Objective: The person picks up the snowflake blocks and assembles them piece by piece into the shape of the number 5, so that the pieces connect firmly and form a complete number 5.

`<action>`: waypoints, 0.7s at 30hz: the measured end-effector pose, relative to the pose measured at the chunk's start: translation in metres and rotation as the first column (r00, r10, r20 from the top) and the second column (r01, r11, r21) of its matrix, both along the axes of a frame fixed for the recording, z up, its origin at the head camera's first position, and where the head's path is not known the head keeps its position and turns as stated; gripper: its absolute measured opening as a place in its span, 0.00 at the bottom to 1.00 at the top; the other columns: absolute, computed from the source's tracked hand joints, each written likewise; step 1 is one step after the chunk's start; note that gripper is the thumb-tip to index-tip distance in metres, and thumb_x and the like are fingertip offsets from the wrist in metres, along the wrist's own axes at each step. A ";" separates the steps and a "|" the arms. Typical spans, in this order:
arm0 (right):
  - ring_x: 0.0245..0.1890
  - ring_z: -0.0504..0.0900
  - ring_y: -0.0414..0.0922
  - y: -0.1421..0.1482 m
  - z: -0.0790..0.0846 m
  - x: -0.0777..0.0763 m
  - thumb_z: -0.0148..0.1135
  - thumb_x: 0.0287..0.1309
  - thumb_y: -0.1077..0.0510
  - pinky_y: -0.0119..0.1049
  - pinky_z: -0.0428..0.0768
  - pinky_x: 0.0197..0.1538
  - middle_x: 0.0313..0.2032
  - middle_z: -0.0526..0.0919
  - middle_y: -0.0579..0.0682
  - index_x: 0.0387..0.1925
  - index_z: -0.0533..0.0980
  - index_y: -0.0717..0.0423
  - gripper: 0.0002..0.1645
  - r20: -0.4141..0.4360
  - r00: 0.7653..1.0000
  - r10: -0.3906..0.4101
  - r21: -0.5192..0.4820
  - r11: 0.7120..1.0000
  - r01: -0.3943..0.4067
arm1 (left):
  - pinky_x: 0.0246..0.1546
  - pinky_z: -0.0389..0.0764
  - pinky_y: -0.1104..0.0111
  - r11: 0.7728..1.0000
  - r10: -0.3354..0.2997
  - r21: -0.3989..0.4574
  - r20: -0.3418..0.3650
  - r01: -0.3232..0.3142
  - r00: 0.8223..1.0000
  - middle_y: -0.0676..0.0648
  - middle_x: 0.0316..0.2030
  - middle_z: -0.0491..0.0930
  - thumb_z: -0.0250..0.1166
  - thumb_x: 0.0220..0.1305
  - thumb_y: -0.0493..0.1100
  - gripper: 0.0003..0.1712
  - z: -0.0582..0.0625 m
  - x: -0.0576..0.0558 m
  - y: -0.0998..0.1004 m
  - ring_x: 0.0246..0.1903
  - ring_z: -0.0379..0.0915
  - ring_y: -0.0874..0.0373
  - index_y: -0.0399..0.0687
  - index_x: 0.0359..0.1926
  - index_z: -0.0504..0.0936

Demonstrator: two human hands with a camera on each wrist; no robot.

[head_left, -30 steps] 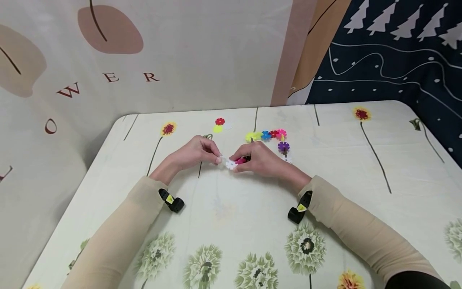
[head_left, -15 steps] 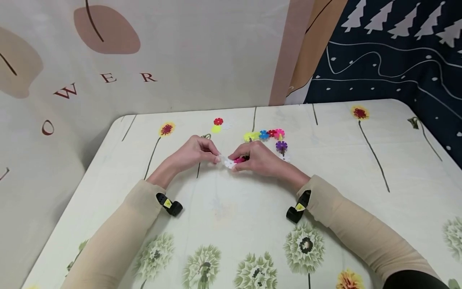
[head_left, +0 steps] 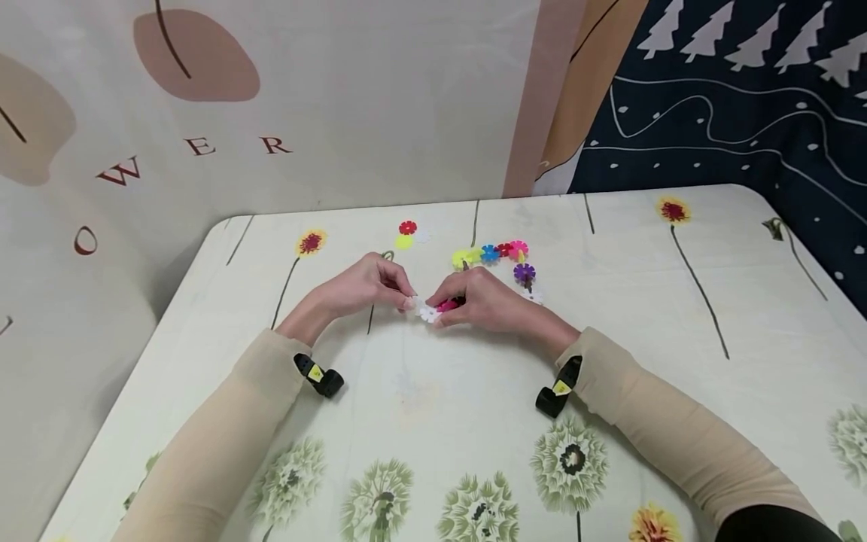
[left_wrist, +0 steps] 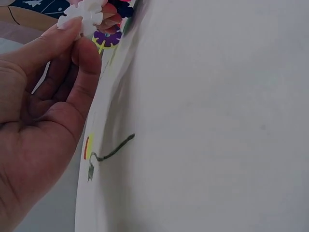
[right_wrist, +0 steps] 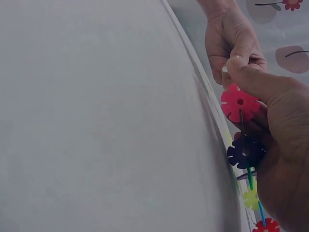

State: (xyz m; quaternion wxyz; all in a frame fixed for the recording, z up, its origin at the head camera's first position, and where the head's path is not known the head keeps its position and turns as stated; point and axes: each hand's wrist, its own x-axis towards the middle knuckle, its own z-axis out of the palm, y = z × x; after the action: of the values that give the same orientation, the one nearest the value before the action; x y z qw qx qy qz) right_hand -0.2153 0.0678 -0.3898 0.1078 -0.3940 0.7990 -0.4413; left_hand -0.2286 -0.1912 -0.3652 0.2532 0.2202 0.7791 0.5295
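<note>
Over the middle of the table, my left hand [head_left: 366, 286] pinches a white notched snowflake disc [left_wrist: 89, 18] between thumb and forefinger. My right hand [head_left: 482, 301] grips the near end of a chain of linked snowflake discs, with its fingertips at white plastic [head_left: 428, 313] beside the left fingertips. Under the right fingers a pink disc [right_wrist: 240, 102] shows, followed by a dark blue disc [right_wrist: 245, 153] and a yellow-green disc [right_wrist: 252, 197]. The hands' fingertips almost meet, and fingers partly hide where the white pieces come together.
The chain runs on behind my right hand through a blue disc [head_left: 490, 253], bends at a bright pink disc [head_left: 518, 250], and passes a purple disc [head_left: 524, 272]. Loose red [head_left: 408, 227], yellow [head_left: 403, 242] and white discs [head_left: 423, 235] lie farther back on the flower-print cloth.
The head view has shifted slightly. Both hands keep their grips close together, with only small finger movements at the white discs.
</note>
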 end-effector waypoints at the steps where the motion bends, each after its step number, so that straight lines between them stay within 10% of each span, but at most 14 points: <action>1: 0.38 0.81 0.41 0.000 0.000 0.000 0.80 0.53 0.59 0.35 0.81 0.43 0.41 0.88 0.44 0.47 0.89 0.55 0.17 0.000 1.000 0.000 0.003 1.000 0.000 | 0.36 0.77 0.65 1.000 -0.004 -0.001 0.006 0.004 1.000 0.41 0.30 0.86 0.72 0.60 0.29 0.06 0.000 0.000 0.000 0.31 0.81 0.48 0.43 0.31 0.90; 21: 0.44 0.81 0.42 0.003 0.009 -0.005 0.79 0.55 0.57 0.37 0.80 0.49 0.44 0.87 0.47 0.50 0.87 0.56 0.20 -0.122 0.992 0.025 0.108 0.994 -0.012 | 0.38 0.81 0.68 0.995 0.038 -0.086 -0.085 -0.045 0.996 0.43 0.32 0.86 0.75 0.58 0.30 0.05 0.005 0.005 0.004 0.34 0.81 0.52 0.35 0.36 0.87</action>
State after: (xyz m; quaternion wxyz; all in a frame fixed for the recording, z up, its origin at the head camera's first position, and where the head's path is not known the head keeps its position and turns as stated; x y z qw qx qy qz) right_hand -0.2201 0.0709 -0.3812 0.0831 -0.4215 0.8230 -0.3717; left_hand -0.2234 -0.1872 -0.3603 0.2188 0.2145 0.8159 0.4904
